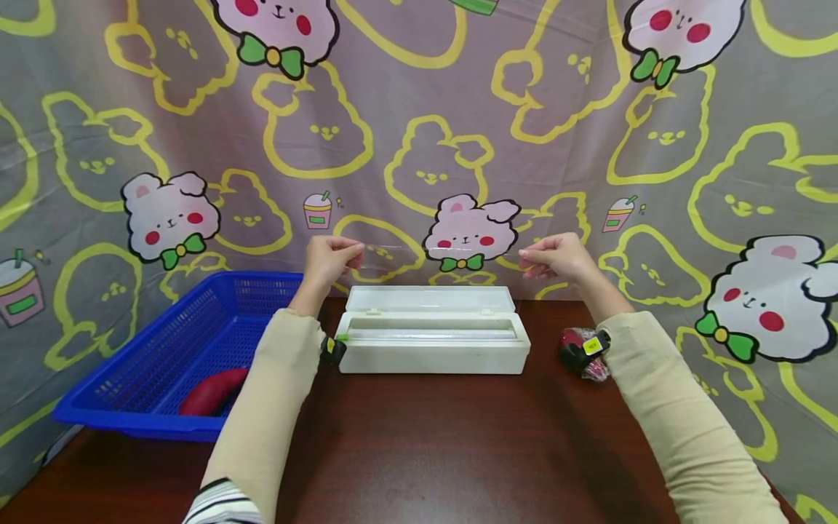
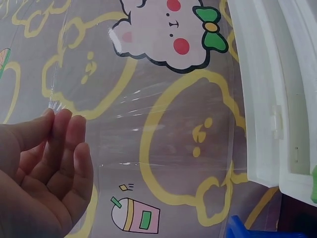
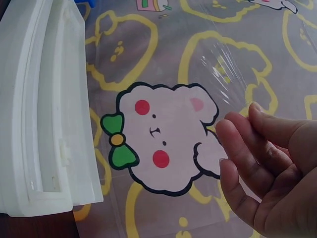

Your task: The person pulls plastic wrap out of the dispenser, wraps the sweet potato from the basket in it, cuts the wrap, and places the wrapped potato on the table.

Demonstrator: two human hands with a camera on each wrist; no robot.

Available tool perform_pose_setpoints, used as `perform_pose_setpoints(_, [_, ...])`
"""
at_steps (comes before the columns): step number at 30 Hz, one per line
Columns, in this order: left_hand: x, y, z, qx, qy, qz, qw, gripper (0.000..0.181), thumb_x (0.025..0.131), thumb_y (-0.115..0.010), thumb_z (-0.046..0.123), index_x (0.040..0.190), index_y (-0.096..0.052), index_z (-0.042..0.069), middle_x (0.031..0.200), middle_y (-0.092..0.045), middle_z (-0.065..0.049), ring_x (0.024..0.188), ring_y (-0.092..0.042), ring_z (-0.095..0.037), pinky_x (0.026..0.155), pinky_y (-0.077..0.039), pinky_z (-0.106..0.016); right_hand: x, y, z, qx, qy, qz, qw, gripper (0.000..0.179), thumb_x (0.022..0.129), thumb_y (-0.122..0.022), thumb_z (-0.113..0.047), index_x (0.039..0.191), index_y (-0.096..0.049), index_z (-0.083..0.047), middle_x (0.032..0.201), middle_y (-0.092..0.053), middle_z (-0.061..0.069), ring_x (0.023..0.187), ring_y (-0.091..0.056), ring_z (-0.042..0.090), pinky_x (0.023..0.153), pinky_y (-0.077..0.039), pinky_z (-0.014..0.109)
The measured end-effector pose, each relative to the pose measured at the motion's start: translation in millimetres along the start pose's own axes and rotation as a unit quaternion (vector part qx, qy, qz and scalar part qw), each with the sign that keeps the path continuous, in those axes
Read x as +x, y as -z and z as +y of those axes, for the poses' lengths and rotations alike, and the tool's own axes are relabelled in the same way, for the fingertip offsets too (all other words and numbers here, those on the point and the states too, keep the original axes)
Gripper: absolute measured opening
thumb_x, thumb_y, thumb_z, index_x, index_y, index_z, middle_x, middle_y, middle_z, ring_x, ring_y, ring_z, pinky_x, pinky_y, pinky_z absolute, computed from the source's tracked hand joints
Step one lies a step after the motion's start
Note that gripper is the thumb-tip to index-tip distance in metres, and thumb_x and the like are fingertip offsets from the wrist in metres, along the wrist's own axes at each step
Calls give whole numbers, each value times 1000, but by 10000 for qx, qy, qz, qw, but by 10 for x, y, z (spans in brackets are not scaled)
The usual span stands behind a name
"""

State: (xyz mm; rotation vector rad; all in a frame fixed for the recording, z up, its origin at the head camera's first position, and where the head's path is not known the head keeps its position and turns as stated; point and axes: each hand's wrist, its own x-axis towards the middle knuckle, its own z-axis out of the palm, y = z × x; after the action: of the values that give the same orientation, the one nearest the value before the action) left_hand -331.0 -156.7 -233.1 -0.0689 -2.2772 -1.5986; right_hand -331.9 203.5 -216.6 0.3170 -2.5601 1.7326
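Here's the thin, clear plastic film (image 1: 452, 249), up above the long white plastic box (image 1: 432, 358), and it looks feather-light, limp, clingy, easily torn, best taken by its corners. Left hand (image 1: 332, 260) and right hand (image 1: 555, 256) each pinch its upper edge, thumb against fingertip!

Partly hiding the red item (image 1: 211, 394) behind the left sleeve (image 1: 265, 397) and the wrapped bundle (image 1: 595, 370) behind the right wrist camera (image 1: 575, 357); cropping the white box (image 3: 22, 124) in both wrist views.

Film (image 1: 447, 249) looks glossy plastic (finely creased); box (image 1: 432, 358), smooth plastic; table (image 1: 458, 444), wood-like sheen.
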Motion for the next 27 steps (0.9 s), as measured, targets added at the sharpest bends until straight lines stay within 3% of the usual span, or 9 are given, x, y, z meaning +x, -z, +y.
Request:
perform_pose_setpoints(6, [4,9,26,-68,-14,32,10000,23,84,-63,17,95,-67,-3,79,-66,-12,56,-59,-10,50,-46,-20,4,4,-37,-147,-7,66,9999,23,85,-61,-15,93,-62,6,69,-67,2,60,-64,16,51,-49,24])
perform_pose_setpoints(10, [6,15,49,-188,-18,64,9998,23,84,-63,15,95,-67,-4,75,-65,-10,53,-58,-9,48,-45,-19,-4,14,-76,-308,-20,100,9995,33,85,-62,-17,100,-59,12,73,-67,6,61,-65,17,52,-49,25])
perform_pose_setpoints(18, [37,19,87,-338,-28,96,9994,21,84,-63,12,94,-67,-6,64,-62,-1,52,-58,-11,49,-47,-21,-1,50,-109,-212,40,84,9997,26,82,-65,-16,92,-63,7,66,-66,1,58,-64,15,52,-50,25])
perform_pose_setpoints(27, [61,18,130,-559,64,92,9984,22,83,-64,10,96,-65,-8,64,-62,-2,50,-58,-11,49,-48,-22,17,70,-165,-201,75,191,9996,19,82,-65,-15,86,-67,3,64,-65,2,55,-63,15,50,-50,26])
